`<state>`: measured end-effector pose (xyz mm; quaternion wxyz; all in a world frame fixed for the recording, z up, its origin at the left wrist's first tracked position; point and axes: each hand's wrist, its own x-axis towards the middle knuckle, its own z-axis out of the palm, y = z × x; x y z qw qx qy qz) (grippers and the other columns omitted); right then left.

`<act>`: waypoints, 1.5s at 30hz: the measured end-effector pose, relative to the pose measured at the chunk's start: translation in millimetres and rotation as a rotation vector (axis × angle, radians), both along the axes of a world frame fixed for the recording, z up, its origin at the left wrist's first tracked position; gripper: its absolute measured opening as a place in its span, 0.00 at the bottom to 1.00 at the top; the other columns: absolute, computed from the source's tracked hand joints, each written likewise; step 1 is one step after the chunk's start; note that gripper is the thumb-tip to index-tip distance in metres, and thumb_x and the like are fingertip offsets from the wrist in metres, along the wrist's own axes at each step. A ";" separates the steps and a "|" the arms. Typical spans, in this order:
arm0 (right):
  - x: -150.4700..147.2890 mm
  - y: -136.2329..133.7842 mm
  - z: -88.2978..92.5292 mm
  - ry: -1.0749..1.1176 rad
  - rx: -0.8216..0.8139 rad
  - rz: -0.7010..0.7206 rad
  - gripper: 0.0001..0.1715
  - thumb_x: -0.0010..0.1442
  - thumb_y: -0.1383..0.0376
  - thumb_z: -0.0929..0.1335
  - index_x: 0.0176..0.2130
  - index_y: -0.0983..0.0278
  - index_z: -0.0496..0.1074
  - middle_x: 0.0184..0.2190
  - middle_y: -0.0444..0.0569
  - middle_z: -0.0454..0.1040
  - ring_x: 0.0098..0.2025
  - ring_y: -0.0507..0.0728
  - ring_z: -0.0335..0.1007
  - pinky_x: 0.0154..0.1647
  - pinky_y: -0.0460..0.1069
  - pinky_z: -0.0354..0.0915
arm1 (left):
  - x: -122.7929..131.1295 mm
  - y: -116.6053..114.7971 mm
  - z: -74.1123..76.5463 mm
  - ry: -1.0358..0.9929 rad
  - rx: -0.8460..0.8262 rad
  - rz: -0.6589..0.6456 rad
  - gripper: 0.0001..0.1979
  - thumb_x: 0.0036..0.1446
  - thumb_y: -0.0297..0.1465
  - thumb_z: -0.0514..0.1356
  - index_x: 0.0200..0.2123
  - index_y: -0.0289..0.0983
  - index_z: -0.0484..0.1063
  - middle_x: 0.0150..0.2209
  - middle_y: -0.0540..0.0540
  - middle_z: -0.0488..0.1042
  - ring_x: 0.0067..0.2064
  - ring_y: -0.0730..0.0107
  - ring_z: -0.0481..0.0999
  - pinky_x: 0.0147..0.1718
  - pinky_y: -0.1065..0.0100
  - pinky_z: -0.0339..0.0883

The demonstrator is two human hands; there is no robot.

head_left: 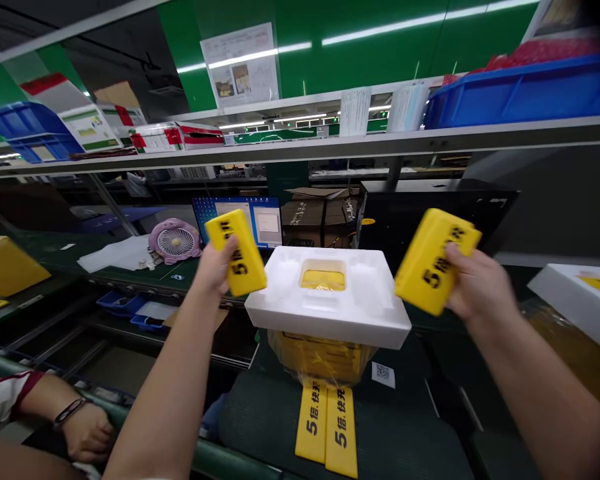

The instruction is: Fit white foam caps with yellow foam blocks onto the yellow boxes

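The left grip [215, 267] is closed on the left block [236, 253], a yellow bar with black print, fingers wrapped around its lower half. The right grip [477, 287] is closed the same way on the right block [437, 260], which has matching color and print and tilts the opposite way. Both forearms reach forward, hands well apart, and each block is held up in the air, touching nothing else.

The white foam tray [290, 293] sits between the hands, just below them. Its middle recess holds a yellow piece [323, 280], possibly under film, though that's hard to tell from this angle. Directly under the tray is a yellow pack [323, 360] in clear plastic, with two yellow strips [326, 427] in front of it. Left of the tray are a pink fan [175, 241] and a monitor [237, 223]. A blue bin [520, 93] sits on a shelf [330, 147] beyond the tray. A co-worker's hand [87, 432] is well left of the tray.
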<state>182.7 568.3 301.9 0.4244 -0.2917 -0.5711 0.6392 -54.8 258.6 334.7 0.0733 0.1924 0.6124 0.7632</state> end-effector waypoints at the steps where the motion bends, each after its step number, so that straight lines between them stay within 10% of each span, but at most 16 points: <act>1: -21.0 -13.1 7.5 0.046 -0.036 0.032 0.15 0.51 0.60 0.65 0.39 0.62 0.62 0.49 0.55 0.67 0.47 0.60 0.67 0.40 0.53 0.69 | -5.2 19.2 3.3 0.016 -0.043 -0.040 0.21 0.43 0.41 0.65 0.37 0.37 0.64 0.37 0.47 0.72 0.34 0.66 0.74 0.33 0.63 0.72; 6: -74.5 -37.1 -16.6 -0.087 -0.096 0.132 0.22 0.52 0.59 0.66 0.47 0.58 0.60 0.42 0.49 0.71 0.35 0.58 0.72 0.32 0.52 0.71 | -21.6 72.4 -26.4 -0.062 -0.288 -0.098 0.25 0.43 0.37 0.66 0.42 0.36 0.61 0.39 0.39 0.73 0.33 0.61 0.75 0.32 0.58 0.71; 15: -79.4 -24.7 -28.8 -0.285 -0.045 0.278 0.33 0.53 0.58 0.64 0.57 0.53 0.50 0.41 0.49 0.71 0.31 0.58 0.72 0.28 0.52 0.70 | -18.1 73.0 -37.3 -0.016 -0.438 -0.229 0.51 0.40 0.35 0.67 0.61 0.49 0.37 0.45 0.40 0.70 0.30 0.64 0.75 0.28 0.64 0.71; 22: -79.5 -30.6 -42.5 -0.679 0.760 -0.008 0.31 0.56 0.59 0.57 0.57 0.67 0.54 0.56 0.59 0.57 0.58 0.67 0.50 0.57 0.64 0.50 | -40.1 76.8 -40.7 0.300 -0.889 0.086 0.32 0.41 0.38 0.62 0.51 0.36 0.61 0.53 0.34 0.59 0.52 0.46 0.63 0.48 0.51 0.60; 25: -88.3 -13.4 -47.1 -0.714 0.803 0.060 0.31 0.54 0.62 0.59 0.56 0.68 0.56 0.62 0.54 0.47 0.63 0.63 0.36 0.62 0.61 0.40 | -54.0 80.9 -45.3 0.427 -1.058 0.138 0.25 0.46 0.37 0.56 0.49 0.34 0.64 0.55 0.34 0.57 0.59 0.42 0.50 0.54 0.44 0.47; 29: -101.7 7.4 -46.9 -0.663 0.618 0.254 0.33 0.55 0.54 0.60 0.57 0.65 0.57 0.60 0.52 0.52 0.60 0.61 0.49 0.60 0.55 0.48 | -61.3 86.6 -52.1 0.524 -0.844 -0.032 0.24 0.51 0.31 0.49 0.54 0.37 0.59 0.56 0.41 0.60 0.58 0.57 0.55 0.56 0.55 0.49; 34: -100.7 6.0 -45.8 -0.638 0.754 0.254 0.31 0.53 0.45 0.59 0.51 0.56 0.64 0.50 0.50 0.63 0.54 0.62 0.53 0.57 0.58 0.51 | -61.1 87.1 -55.6 0.492 -0.690 -0.100 0.14 0.52 0.39 0.52 0.35 0.36 0.71 0.39 0.43 0.71 0.41 0.60 0.70 0.43 0.62 0.64; 40: -101.8 4.1 -44.8 -0.697 0.744 0.227 0.28 0.52 0.47 0.59 0.47 0.57 0.67 0.43 0.50 0.66 0.51 0.63 0.54 0.54 0.58 0.52 | -59.6 83.3 -55.2 0.040 -0.350 -0.227 0.13 0.49 0.38 0.56 0.36 0.37 0.63 0.27 0.48 0.70 0.27 0.69 0.71 0.26 0.69 0.65; 45: -102.8 5.2 -47.7 -0.718 0.856 0.235 0.28 0.54 0.50 0.58 0.47 0.63 0.67 0.51 0.52 0.62 0.55 0.62 0.50 0.57 0.58 0.50 | -61.7 84.9 -57.9 -0.001 -0.417 -0.276 0.11 0.49 0.35 0.56 0.36 0.37 0.65 0.26 0.50 0.70 0.25 0.73 0.70 0.24 0.72 0.63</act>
